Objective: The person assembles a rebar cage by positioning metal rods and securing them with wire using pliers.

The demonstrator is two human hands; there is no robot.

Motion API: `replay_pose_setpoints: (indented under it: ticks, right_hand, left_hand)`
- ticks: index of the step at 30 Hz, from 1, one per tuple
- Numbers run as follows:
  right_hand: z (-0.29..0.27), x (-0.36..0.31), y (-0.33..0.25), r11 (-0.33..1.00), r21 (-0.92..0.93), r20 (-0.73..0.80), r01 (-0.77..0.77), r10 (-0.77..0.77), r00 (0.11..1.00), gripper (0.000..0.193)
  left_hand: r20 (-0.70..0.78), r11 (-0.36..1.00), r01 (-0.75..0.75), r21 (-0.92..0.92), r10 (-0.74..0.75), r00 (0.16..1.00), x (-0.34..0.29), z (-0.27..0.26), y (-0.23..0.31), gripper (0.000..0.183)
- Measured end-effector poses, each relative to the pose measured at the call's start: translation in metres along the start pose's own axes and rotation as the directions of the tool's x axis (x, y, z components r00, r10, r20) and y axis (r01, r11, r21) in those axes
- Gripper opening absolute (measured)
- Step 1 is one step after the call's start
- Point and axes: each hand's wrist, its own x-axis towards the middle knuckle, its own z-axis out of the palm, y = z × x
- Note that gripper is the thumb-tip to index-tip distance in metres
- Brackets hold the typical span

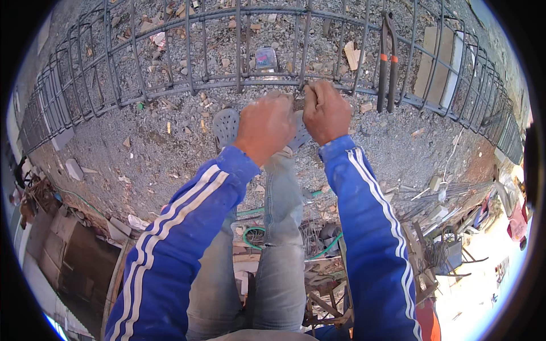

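Observation:
A long cage of steel rebar (239,45) with closely spaced stirrups curves across the far part of the view. Both of my hands are at its near lower bar, side by side with a small gap between them. My left hand (265,126) is closed, knuckles up, just short of the bar. Beside it my right hand (327,112) is pinched closed, its fingertips by a stirrup at that bar. Whatever sits in either set of fingers is hidden or too thin to name. A pair of end-cutting pincers (388,68) with orange bands hangs on the cage to the right.
Gravel and rubble cover the ground around my grey perforated clogs (226,125). Beyond the near bar lie a small clear plastic container (265,58) and a wood chip (352,55). A board (427,62) lies at the right. A green hose (247,234) runs behind my legs.

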Motion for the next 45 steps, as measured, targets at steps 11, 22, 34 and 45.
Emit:
replay_pose_setpoints:
  ticks: [11,22,34,45]
  right_hand:
    - [0.059,-0.035,-0.002,0.986,0.165,-0.454,-0.024,0.097,0.886,0.011]
    - [0.071,-0.048,-0.007,0.989,0.137,-0.492,-0.055,0.116,0.863,0.021]
    - [0.108,-0.039,0.001,0.968,0.251,-0.639,0.011,0.157,0.753,0.029]
    - [0.116,-0.042,-0.052,0.67,0.666,-0.371,-0.327,0.678,0.634,0.009]
  left_hand:
    - [-0.07,0.91,-0.404,-0.094,0.398,0.915,0.085,0.003,-0.06,0.018]
    - [0.345,0.951,0.1,-0.292,0.008,0.938,0.072,-0.001,-0.05,0.039]
    - [0.559,0.827,0.33,-0.456,-0.022,0.829,0.088,-0.007,-0.054,0.032]
    - [0.589,0.897,0.204,-0.393,0.075,0.804,0.084,-0.013,-0.056,0.03]
